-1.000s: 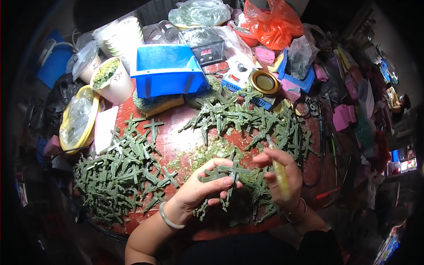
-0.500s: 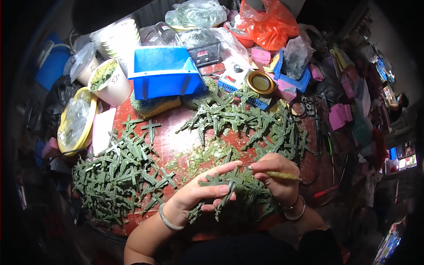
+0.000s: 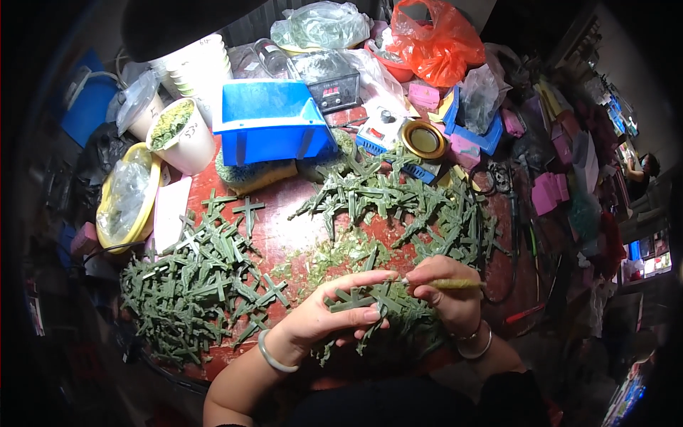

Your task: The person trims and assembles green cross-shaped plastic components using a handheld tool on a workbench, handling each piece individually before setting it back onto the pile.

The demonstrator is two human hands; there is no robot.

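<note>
My left hand (image 3: 320, 311) is closed on a green wax-like cross (image 3: 348, 302), its thumb pressed on the piece. In my right hand (image 3: 455, 302), pinched close to the left fingertips, is a pen-like tool with a yellow-green wrapped handle (image 3: 459, 283). Its tip is too small to make out. More green crosses (image 3: 416, 324) lie heaped beneath both hands. A large pile of crosses (image 3: 188, 292) covers the table to the left, and another pile (image 3: 377, 193) curves across the far side. Pale green shavings (image 3: 334, 255) are scattered between the piles.
On the red table (image 3: 274, 213), a blue bin (image 3: 274, 132) rests on sponges (image 3: 256, 174) at the back. White buckets (image 3: 192, 146) and a yellow basin (image 3: 112, 220) stand left. A device with a brass-coloured ring (image 3: 425, 139) and a red plastic bag (image 3: 437, 43) are farther back.
The cross in my left hand has turned to lie flatter, and the left fingers have shifted slightly. My right hand stays close by with the tool. The whole view has moved slightly.
</note>
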